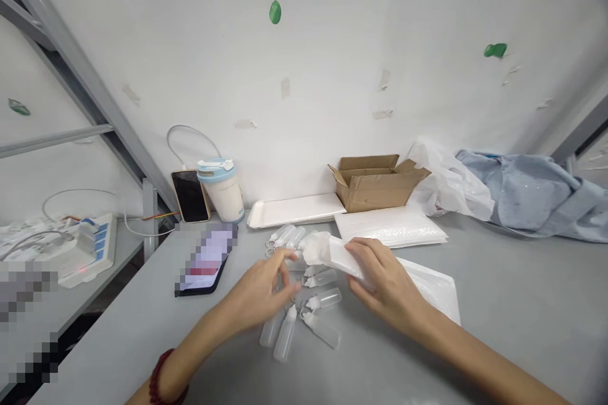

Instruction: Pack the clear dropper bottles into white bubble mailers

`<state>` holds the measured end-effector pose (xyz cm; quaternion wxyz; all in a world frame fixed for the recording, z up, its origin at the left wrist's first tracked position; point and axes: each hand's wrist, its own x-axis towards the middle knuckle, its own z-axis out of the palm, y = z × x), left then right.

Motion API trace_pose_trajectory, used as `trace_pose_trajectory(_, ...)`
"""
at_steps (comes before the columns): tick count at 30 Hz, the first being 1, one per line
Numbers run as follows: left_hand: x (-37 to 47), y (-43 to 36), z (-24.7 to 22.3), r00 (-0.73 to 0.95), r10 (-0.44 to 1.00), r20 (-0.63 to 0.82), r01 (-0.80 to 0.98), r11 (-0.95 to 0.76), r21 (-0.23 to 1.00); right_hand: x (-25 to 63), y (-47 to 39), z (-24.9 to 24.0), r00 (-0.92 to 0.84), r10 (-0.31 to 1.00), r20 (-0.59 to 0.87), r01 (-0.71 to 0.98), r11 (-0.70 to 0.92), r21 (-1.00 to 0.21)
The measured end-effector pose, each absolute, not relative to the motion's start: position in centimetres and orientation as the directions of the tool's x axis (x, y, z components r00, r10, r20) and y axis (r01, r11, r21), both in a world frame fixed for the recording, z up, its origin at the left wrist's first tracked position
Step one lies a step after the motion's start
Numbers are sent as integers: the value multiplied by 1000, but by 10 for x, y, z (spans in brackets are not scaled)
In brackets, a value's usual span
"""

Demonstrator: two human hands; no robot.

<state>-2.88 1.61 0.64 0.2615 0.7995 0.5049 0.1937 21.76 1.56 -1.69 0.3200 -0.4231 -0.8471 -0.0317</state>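
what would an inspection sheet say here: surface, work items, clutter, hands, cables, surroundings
Surface: grey tabletop; spills: nothing seen
Work items: capped translucent squeeze bottles scattered between the hands; white padded mailers behind
Clutter: two smartphones, blue-lidded cup, open cardboard box, plastic bag, blue cloth
Left hand: over the bottles, contact unclear
Right hand: holding white packaging
Cables: white cable into the upright phone; others around the power strip, far left
Surroundings: white wall with tape scraps; metal frame
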Motion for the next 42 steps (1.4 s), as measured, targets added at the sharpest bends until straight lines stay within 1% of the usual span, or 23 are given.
trace_pose_trajectory(1, -30, 14, 8, 480, 876, -56, 728, -362, 582, 218, 16, -17, -429, 696, 575, 747, 632, -208)
trace_pose_trajectory(2, -31, 11, 10, 523, 843, -124, 746, -383, 545, 219, 17, -17, -424, 697, 578, 753, 626, -202)
trace_pose_trajectory(3, -31, 8, 10, 547, 821, -161, 760, -407, 506, 219, 17, -17, -421, 697, 581, 757, 623, -198)
trace_pose_trajectory(5, -31, 3, 9, 551, 816, -173, 781, -432, 451, 219, 18, -17, -419, 696, 583, 759, 621, -196)
trace_pose_trajectory(7, -30, 3, 7, 532, 831, -162, 785, -411, 464, 219, 17, -18, -424, 693, 583, 756, 625, -193)
trace_pose_trajectory(9, -30, 7, 5, 493, 859, -135, 762, -352, 543, 219, 17, -19, -434, 691, 578, 752, 631, -190)
trace_pose_trajectory(11, -32, 13, 4, 426, 901, -79, 698, -272, 662, 219, 16, -20, -450, 688, 569, 745, 641, -186)
trace_pose_trajectory(13, -33, 19, 6, 310, 950, 24, 570, -206, 796, 218, 16, -20, -466, 690, 554, 737, 649, -188)
trace_pose_trajectory(15, -34, 22, 9, 155, 979, 135, 391, -186, 902, 217, 15, -20, -479, 694, 537, 728, 656, -198)
trace_pose_trajectory(17, -35, 23, 12, 31, 979, 203, 231, -205, 951, 216, 14, -20, -494, 693, 525, 713, 668, -212)
trace_pose_trajectory(18, -35, 23, 12, 1, 976, 217, 176, -214, 961, 215, 13, -19, -504, 689, 521, 702, 678, -217)
trace_pose_trajectory(21, -33, 23, 9, 31, 982, 187, 106, -189, 976, 213, 12, -19, -533, 662, 527, 666, 712, -220)
trace_pose_trajectory(24, -29, 23, 1, 105, 987, 123, 102, -134, 986, 212, 10, -18, -536, 645, 544, 651, 726, -219)
trace_pose_trajectory(28, -22, 21, -9, 147, 983, 108, 65, -118, 991, 211, 9, -18, -541, 643, 543, 642, 732, -227)
trace_pose_trajectory(30, -18, 20, -12, 119, 985, 123, 75, -132, 988, 210, 8, -18, -545, 637, 545, 637, 737, -225)
trace_pose_trajectory(34, -14, 19, -17, 54, 976, 213, 131, -218, 967, 210, 8, -19, -540, 636, 551, 640, 736, -223)
trace_pose_trajectory(36, -14, 19, -17, 40, 971, 236, 159, -239, 958, 211, 8, -20, -529, 640, 557, 646, 729, -224)
trace_pose_trajectory(39, -16, 19, -13, 12, 971, 237, 217, -234, 948, 212, 9, -20, -517, 640, 568, 654, 724, -220)
trace_pose_trajectory(42, -17, 17, -9, 16, 979, 203, 285, -200, 937, 212, 8, -19, -509, 641, 575, 663, 718, -213)
